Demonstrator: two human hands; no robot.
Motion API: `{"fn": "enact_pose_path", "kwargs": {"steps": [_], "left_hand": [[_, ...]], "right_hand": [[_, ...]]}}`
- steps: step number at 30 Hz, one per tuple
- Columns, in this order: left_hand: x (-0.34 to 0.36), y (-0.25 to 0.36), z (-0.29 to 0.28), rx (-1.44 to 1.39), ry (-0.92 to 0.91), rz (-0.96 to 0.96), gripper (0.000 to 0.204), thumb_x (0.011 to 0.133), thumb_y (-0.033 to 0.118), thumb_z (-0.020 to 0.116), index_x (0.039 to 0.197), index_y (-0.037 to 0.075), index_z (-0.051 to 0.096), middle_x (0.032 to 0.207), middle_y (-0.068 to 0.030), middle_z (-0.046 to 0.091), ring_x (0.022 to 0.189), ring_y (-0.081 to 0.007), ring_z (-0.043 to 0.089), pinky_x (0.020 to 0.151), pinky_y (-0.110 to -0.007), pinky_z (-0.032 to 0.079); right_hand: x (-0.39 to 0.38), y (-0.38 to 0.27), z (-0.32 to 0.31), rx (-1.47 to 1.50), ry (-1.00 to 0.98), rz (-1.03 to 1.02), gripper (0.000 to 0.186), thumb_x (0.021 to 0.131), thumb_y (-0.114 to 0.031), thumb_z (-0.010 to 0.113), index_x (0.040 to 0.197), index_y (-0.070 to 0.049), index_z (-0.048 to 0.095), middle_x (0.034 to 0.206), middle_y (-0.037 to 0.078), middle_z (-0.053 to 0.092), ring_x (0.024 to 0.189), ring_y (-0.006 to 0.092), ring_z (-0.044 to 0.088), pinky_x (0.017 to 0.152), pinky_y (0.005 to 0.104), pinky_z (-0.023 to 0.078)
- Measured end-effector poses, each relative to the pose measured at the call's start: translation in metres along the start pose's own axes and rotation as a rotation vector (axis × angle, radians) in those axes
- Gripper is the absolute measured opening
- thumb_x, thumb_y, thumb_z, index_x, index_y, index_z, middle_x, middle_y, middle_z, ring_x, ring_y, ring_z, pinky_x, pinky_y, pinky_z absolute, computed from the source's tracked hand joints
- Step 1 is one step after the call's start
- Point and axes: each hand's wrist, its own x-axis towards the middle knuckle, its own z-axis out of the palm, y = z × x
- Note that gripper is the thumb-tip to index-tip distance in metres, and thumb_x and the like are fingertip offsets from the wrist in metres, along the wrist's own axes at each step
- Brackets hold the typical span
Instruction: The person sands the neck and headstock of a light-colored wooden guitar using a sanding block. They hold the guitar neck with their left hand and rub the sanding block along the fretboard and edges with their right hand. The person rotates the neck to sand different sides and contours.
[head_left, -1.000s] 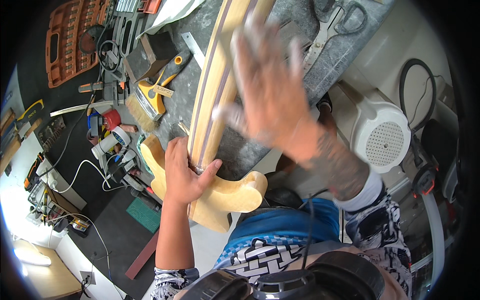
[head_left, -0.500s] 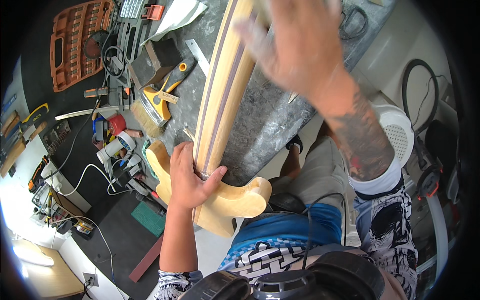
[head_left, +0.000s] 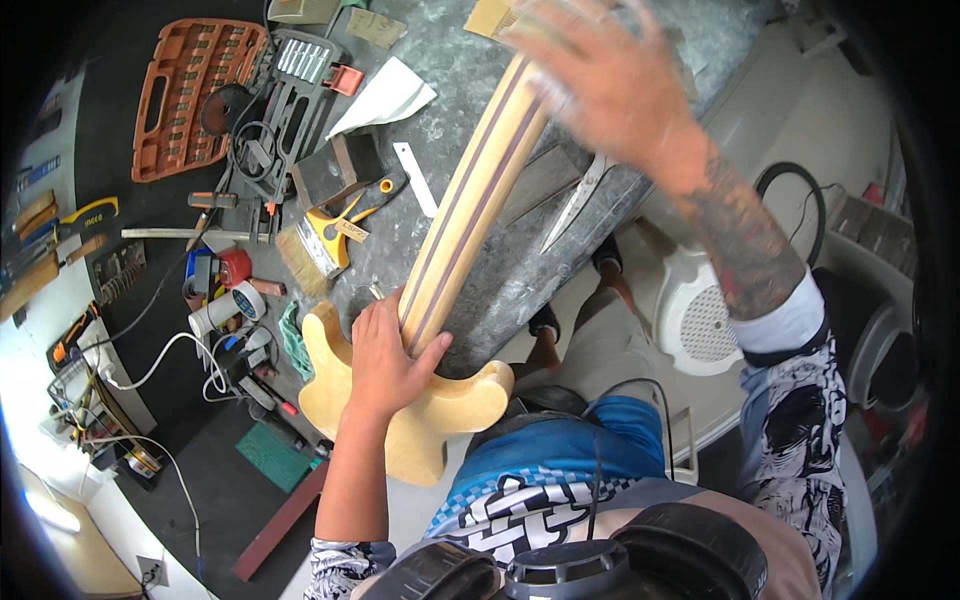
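An unfinished wooden electric guitar slants up and away from me, its pale horned body (head_left: 420, 425) close to my waist. Two dark stripes run along its neck (head_left: 462, 215). My left hand (head_left: 385, 355) grips the neck where it joins the body, thumb on the right side. Toward the far end of the neck is my right hand (head_left: 610, 85), smeared by motion. Its fingers reach over the wood, and whatever may lie under the palm is hidden. A tan sheet, perhaps sandpaper (head_left: 488, 15), shows just left of those fingers.
On the dusty grey bench (head_left: 500, 275) lie a paintbrush (head_left: 325, 240), a steel ruler (head_left: 415, 180), pointed shears (head_left: 580, 200) and white paper (head_left: 385, 97). An orange socket case (head_left: 190, 100) is at the far left. A white perforated stool (head_left: 700, 320) stands at right.
My right hand stays over the neck's far part, now nearer its end. The view has shifted, bringing more of the bench top and the shears into sight. My left hand keeps its grip.
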Motion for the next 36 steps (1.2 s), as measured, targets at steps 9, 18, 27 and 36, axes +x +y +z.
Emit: {"fn": "enact_pose_path", "kwargs": {"steps": [9, 18, 27, 36], "left_hand": [[0.022, 0.041, -0.014, 0.066, 0.037, -0.149, 0.085, 0.077, 0.04, 0.084, 0.142, -0.001, 0.047, 0.123, -0.0209, 0.06, 0.116, -0.0388, 0.056, 0.104, -0.048, 0.04], [-0.032, 0.038, -0.035, -0.016, 0.111, -0.341, 0.097, 0.07, 0.036, 0.091, 0.147, 0.001, 0.044, 0.136, -0.0241, 0.054, 0.128, -0.0423, 0.05, 0.108, -0.048, 0.041], [-0.079, 0.051, -0.03, -0.111, 0.358, -0.495, 0.093, 0.073, 0.032, 0.09, 0.149, 0.006, 0.043, 0.145, -0.025, 0.047, 0.136, -0.0427, 0.044, 0.113, -0.048, 0.038], [-0.188, 0.04, 0.011, -0.195, 0.555, -0.763, 0.084, 0.079, 0.038, 0.085, 0.146, 0.004, 0.046, 0.146, -0.023, 0.047, 0.141, -0.0419, 0.038, 0.116, -0.05, 0.034]], "right_hand": [[-0.03, -0.137, 0.068, 0.103, 0.041, -0.182, 0.045, 0.094, -0.034, 0.052, 0.129, -0.008, 0.065, 0.136, 0.015, 0.061, 0.136, 0.0313, 0.05, 0.118, 0.0529, 0.027], [0.0, -0.055, 0.033, 0.014, 0.054, -0.15, 0.04, 0.092, -0.033, 0.059, 0.127, -0.015, 0.067, 0.131, 0.011, 0.062, 0.132, 0.0264, 0.05, 0.11, 0.0531, 0.034], [-0.001, -0.055, 0.022, -0.164, -0.123, -0.141, 0.055, 0.093, -0.036, 0.062, 0.145, -0.02, 0.053, 0.151, 0.005, 0.049, 0.146, 0.0268, 0.038, 0.114, 0.0588, 0.022], [-0.016, -0.22, 0.062, 0.063, -0.372, -0.754, 0.061, 0.092, -0.014, 0.052, 0.152, -0.008, 0.042, 0.157, 0.009, 0.044, 0.145, 0.0259, 0.041, 0.117, 0.0471, 0.033]]}}
